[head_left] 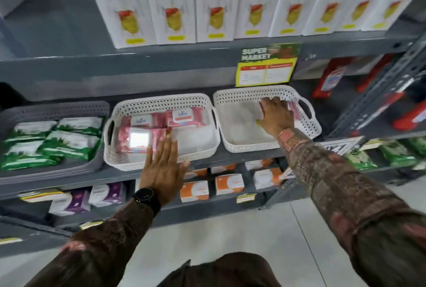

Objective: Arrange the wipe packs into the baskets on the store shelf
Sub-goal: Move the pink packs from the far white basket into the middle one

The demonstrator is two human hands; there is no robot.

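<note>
Two white perforated baskets stand side by side on the grey shelf. The middle basket holds three pink wipe packs, lying flat toward its left and back. My left hand is open, fingers spread, over that basket's front rim, fingertips touching the nearest pink pack. My right hand reaches into the right basket and rests on a pink wipe pack at its back right; the hand hides most of that pack.
A grey tray at left holds several green wipe packs. White cartons line the shelf above, with a yellow supermarket tag below them. Red items sit at right. Orange and purple boxes fill the lower shelf. A shelf upright stands at right.
</note>
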